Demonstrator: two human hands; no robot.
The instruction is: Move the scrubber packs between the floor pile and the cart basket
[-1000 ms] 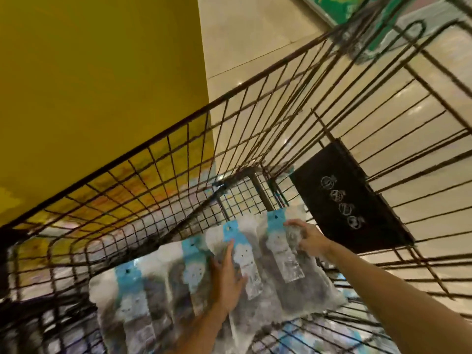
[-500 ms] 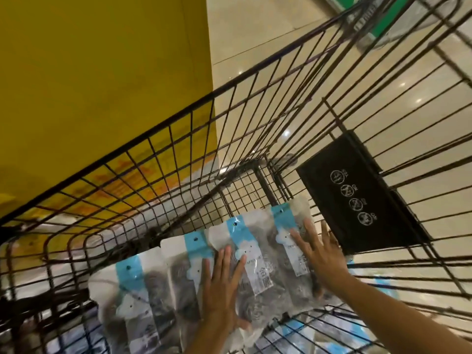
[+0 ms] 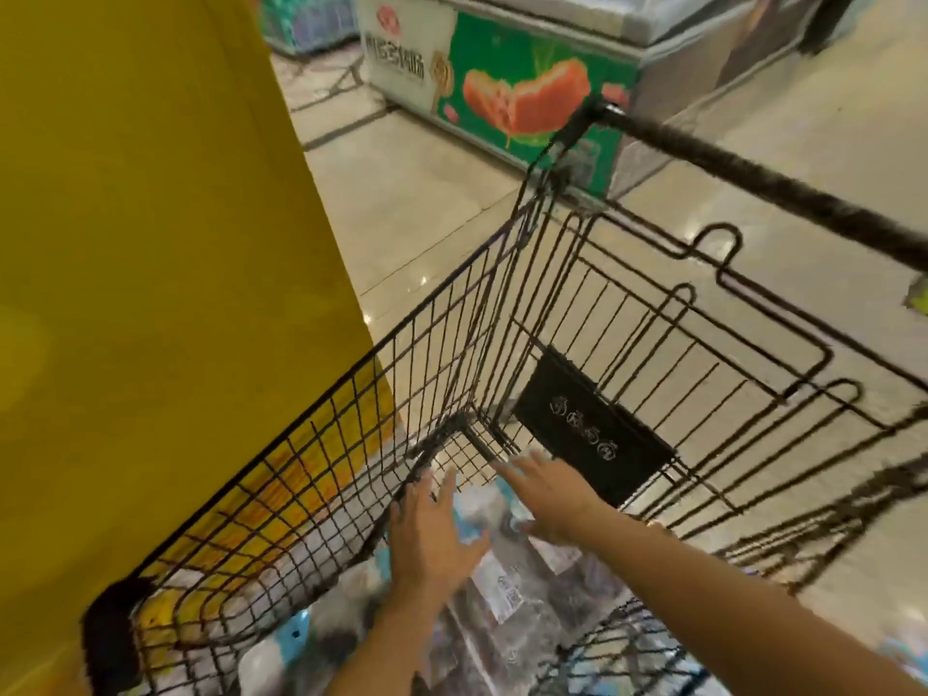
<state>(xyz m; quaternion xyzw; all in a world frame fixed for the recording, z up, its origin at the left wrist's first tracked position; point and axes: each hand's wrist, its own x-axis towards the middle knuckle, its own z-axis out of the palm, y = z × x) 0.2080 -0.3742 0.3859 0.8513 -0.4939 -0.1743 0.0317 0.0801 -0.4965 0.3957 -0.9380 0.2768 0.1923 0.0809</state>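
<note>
1. 2 bare hands reach down into a black wire shopping cart (image 3: 452,344), both with fingers straight and spread, neither one curled round anything.
2. Left hand (image 3: 432,535) hovers flat, palm down, over the clear plastic packets (image 3: 507,600) that lie on the cart's floor; blur hides whether its palm touches them.
3. Right hand (image 3: 547,499) is stretched toward the cart's far corner, fingers fanned out, just beside the left hand and slightly farther forward; its palm lies over the upper end of the same packets, and I cannot tell whether it presses on them.
4. Packets lie under and between both hands, running back toward the camera along the cart bottom. They are see-through, with dark contents, pale blue header strips (image 3: 296,635) and white stickers.
5. 1 white sticker (image 3: 509,597), just behind the left hand, carries a small square code; its printing is too blurred to read.
6. Black plate (image 3: 587,439) is fixed to the cart's end wall, just beyond the right hand's fingertips, and bears 4 small white round symbols in a row, too small to make out.
7. Yellow panel (image 3: 150,293) stands close against the cart's left side.
8. Chest freezer (image 3: 502,87) stands on the pale tiled floor (image 3: 412,203) beyond the cart; its green front shows a picture of peeled orange fruit, and its white end carries a red round logo above large grey characters that I cannot read.
9. Cart's dark handle bar (image 3: 783,193) crosses the upper right.
</note>
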